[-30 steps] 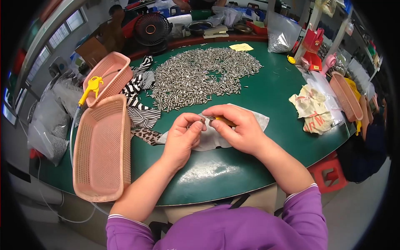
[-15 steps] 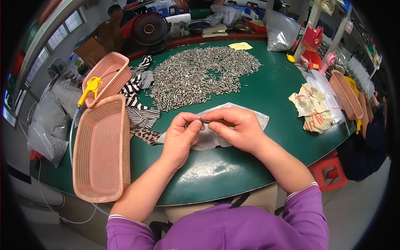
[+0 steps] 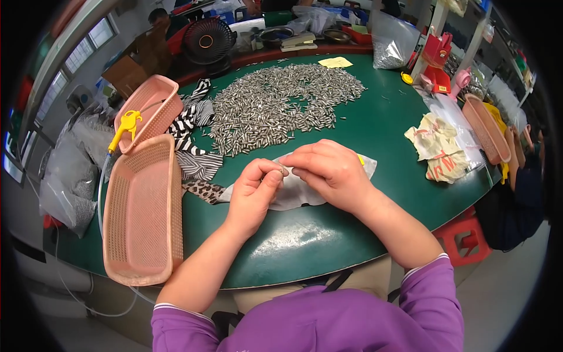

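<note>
Steel-grey and tiny, the metal pin (image 3: 284, 170) sits pinched between the thumb and forefinger of the left hand (image 3: 256, 190), near the front edge of the green tabletop (image 3: 328, 246). The right hand (image 3: 329, 171) closes its fingertips toward the same pin; whether it grips it I cannot tell. Such a piece is probably light, stiff and slick, best taken at its ends with fingertips. Under both hands lies a pale grey cloth (image 3: 299, 193), soft and likely to bunch. Further toward the back edge spreads a heap of like metal pins (image 3: 281, 108). At the left edge stand a long pink basket (image 3: 141, 211) and a second pink basket (image 3: 146, 111) with a yellow air gun (image 3: 124, 126), striped fabric (image 3: 193, 152) beside them. Crumpled printed rags (image 3: 437, 152) lie toward the right edge, well apart. Nothing blocks the hands.
</note>
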Demonstrator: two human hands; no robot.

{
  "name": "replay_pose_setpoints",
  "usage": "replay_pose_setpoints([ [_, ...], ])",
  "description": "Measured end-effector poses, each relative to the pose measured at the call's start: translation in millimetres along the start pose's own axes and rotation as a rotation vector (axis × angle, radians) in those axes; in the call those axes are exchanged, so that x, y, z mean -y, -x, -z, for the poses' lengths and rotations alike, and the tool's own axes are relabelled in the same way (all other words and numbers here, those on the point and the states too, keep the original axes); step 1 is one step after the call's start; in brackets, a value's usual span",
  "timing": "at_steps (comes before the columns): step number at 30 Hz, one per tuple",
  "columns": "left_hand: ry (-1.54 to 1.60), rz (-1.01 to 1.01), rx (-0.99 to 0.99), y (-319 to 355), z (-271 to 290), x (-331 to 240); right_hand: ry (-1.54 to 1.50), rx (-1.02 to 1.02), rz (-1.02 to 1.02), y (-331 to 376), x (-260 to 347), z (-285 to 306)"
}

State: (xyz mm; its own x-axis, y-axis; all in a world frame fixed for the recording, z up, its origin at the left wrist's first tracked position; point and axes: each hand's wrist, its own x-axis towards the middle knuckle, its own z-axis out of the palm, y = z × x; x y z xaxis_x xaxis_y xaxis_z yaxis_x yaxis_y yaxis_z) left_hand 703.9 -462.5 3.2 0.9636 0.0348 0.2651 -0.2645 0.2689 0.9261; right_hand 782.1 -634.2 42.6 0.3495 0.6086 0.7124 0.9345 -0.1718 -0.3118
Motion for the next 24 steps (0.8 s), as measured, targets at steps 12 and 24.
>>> replay_pose_setpoints([
  [12, 0.08, 0.039, -0.03, -1.0, -0.5, -3.3, -0.408, 0.009, -0.173, -0.8, 6.1, 0.3],
  [24, 0.12, 0.099, 0.063, 1.5, 6.2, -2.0, -0.385, 0.018, -0.156, 2.7, 2.8, -3.6],
])
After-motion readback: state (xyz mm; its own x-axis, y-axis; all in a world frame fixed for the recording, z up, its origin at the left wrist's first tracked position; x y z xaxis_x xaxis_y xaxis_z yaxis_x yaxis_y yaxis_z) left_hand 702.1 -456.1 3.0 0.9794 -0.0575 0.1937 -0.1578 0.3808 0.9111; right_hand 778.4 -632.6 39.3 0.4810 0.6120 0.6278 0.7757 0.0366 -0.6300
